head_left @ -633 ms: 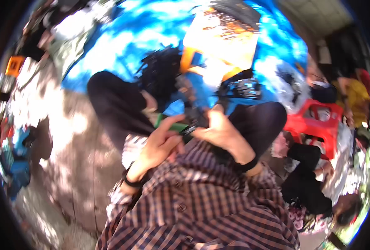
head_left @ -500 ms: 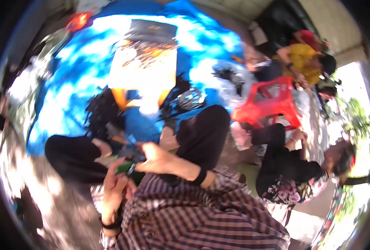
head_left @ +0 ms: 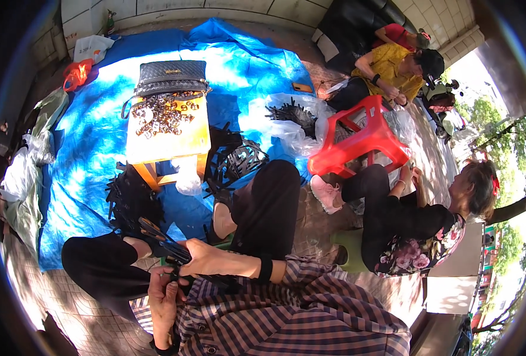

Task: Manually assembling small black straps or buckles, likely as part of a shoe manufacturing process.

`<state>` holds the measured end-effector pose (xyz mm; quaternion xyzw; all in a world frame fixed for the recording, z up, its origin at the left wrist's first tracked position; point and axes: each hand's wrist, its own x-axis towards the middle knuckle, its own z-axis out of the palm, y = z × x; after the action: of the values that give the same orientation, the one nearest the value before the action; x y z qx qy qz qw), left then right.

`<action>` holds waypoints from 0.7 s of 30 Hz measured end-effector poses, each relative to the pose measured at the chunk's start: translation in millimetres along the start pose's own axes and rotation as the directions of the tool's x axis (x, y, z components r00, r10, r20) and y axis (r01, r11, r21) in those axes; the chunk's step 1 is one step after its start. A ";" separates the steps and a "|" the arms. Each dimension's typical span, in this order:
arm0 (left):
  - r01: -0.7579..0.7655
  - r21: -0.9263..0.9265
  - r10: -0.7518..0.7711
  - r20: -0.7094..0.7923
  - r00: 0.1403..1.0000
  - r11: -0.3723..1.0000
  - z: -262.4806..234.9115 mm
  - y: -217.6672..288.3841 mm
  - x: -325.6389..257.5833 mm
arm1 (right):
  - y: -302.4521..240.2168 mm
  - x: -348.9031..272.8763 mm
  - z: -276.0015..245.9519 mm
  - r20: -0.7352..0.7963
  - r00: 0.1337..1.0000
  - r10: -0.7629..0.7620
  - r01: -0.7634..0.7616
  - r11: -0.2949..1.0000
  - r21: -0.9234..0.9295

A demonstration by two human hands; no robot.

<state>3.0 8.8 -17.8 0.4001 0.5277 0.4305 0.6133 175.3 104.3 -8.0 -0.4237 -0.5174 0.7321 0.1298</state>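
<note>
My right hand [head_left: 205, 259], in front of my lap, is closed round a bundle of long thin black strips [head_left: 162, 239] that stick out toward the upper left. Close below it, my left hand [head_left: 163, 298] has its fingers and thumb pressed together on a small black piece [head_left: 174, 274]. The two hands nearly touch, and the right hand hides part of the bundle. A sliver of something green [head_left: 167, 260] shows between them; I cannot make out what it is. Beyond my left knee lies a heap of similar black strips [head_left: 131, 199].
A small yellow stool [head_left: 177, 147] bears brown shiny pieces [head_left: 165, 115] and a black handbag [head_left: 171, 76]. It stands on a blue tarp [head_left: 239, 77]. More black parts [head_left: 239, 160] lie beside it. A red stool [head_left: 358, 133] and a seated person [head_left: 414, 231] are at right.
My head view has shifted and steadied. The strips in my right hand now fan out more plainly, and the green thing between my hands is mostly covered.
</note>
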 end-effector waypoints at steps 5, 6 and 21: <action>0.039 0.030 -0.038 -0.010 0.999 0.999 -3.2 3.0 -1.7 | 8.5 3.8 -3.8 0.002 0.997 -0.078 0.078 0.995 0.061; 0.033 0.021 -0.033 -0.018 0.999 0.999 -4.1 3.0 -2.9 | 6.3 3.2 -5.9 -0.035 0.997 -0.062 0.066 0.993 0.098; -0.002 0.025 0.003 -0.062 0.998 1.000 7.1 -0.4 -0.7 | -1.8 -10.1 3.0 0.027 0.997 -0.077 0.078 0.996 -0.044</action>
<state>10.1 7.8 -17.1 0.3947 0.5512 0.4370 0.5911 178.7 96.7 -1.2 -0.3969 -0.5514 0.7199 0.1420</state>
